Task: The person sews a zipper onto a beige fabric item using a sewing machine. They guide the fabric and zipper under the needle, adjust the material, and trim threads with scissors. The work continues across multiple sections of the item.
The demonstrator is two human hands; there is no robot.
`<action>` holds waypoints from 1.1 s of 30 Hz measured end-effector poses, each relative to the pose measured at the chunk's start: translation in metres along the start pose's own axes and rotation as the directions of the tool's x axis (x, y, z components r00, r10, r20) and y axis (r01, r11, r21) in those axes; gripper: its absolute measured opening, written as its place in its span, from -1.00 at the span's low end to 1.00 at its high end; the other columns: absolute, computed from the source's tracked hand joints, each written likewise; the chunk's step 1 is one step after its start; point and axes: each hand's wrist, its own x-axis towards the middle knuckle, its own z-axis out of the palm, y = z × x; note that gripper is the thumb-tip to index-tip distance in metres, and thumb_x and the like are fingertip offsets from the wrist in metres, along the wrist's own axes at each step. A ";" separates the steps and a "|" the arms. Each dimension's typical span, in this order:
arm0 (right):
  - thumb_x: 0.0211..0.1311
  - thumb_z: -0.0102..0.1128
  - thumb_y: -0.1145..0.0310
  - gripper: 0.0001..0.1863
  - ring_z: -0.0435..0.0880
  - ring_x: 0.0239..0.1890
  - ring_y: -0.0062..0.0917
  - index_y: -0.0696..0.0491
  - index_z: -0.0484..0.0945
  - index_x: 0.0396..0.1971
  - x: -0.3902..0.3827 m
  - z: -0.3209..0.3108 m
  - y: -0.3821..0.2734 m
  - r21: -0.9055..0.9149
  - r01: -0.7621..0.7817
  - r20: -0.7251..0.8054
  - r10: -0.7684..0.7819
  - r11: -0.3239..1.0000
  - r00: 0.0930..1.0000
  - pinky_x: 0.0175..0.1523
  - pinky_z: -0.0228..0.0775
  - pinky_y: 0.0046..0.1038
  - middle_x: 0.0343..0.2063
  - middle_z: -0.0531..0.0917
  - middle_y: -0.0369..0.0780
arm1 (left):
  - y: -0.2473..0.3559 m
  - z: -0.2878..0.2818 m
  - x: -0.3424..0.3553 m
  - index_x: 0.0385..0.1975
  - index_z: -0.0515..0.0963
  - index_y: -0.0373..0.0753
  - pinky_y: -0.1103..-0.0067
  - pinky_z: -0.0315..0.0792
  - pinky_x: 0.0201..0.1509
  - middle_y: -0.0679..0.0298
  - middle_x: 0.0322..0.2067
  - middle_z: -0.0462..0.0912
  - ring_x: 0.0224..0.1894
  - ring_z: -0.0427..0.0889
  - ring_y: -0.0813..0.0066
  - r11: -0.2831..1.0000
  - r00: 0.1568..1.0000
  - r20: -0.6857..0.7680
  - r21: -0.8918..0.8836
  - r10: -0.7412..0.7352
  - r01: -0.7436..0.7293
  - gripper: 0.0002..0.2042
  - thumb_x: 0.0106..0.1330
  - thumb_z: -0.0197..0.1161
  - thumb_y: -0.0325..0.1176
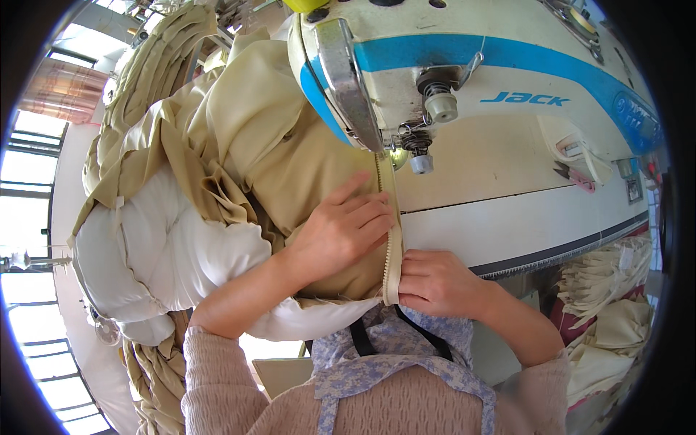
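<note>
A cream zipper tape (pixel 392 272) runs toward me from under the sewing machine's needle area, along the edge of a tan fabric piece (pixel 304 174). My left hand (pixel 351 225) lies on the fabric left of the zipper. Its fingers are bent, with their tips at the zipper's edge; the index finger is blurred. Closer to me, my right hand (pixel 438 284) is closed on the zipper tape's near end, the fingertips pinching it from the right. White padded material (pixel 167 239) is joined to the tan fabric and bulges out under my left forearm.
The white and blue sewing machine (pixel 391 80) stands over the table (pixel 500 232). Pink-handled snips (pixel 578 177) lie under its arm. Folded tan fabric (pixel 152 94) is piled at the far left. Cream cloth pieces (pixel 605 279) are stacked at the right.
</note>
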 end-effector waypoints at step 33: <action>0.28 0.42 -0.03 -0.43 0.71 -0.15 -0.30 0.29 0.69 -0.14 0.175 -0.012 -0.068 0.018 -0.699 0.544 0.580 0.715 0.606 0.04 0.52 -0.32 -0.17 0.75 -0.08 | 0.115 -0.048 -0.144 0.35 0.50 -0.12 0.43 0.50 -0.43 0.26 -0.53 0.68 -0.51 0.66 0.39 0.590 0.782 0.553 -0.540 -0.289 0.600 -0.59 0.56 0.16 -0.24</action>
